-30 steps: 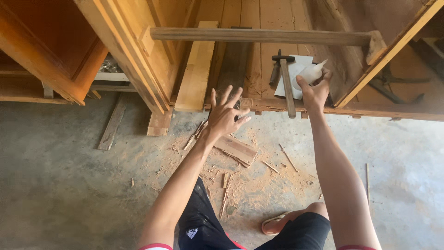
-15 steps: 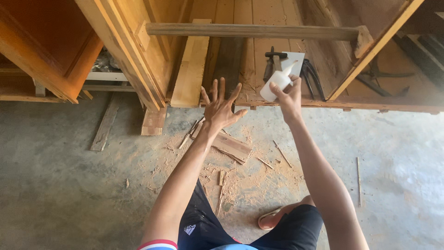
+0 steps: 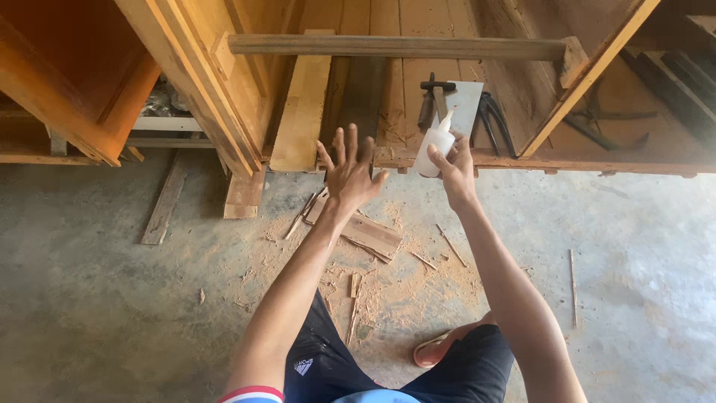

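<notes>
My right hand (image 3: 456,164) grips a white squeeze bottle (image 3: 434,145) with a pointed nozzle, held upright in front of the edge of a wooden frame. My left hand (image 3: 349,173) is stretched out beside it, fingers spread, palm down, holding nothing. It hovers over the concrete floor just before a flat light plank (image 3: 302,104) that lies inside the wooden structure. A long round wooden bar (image 3: 395,47) runs across above both hands.
A hammer (image 3: 436,93), a grey metal sheet (image 3: 466,104) and dark pliers (image 3: 492,119) lie on the boards behind the bottle. Wood offcuts (image 3: 365,231), splinters and sawdust litter the floor (image 3: 112,313). An orange wooden cabinet (image 3: 67,82) stands at the left.
My right hand has brought the bottle leftward and lower, turning it upright, nearer my left hand. My left hand stays spread and has shifted a little upward.
</notes>
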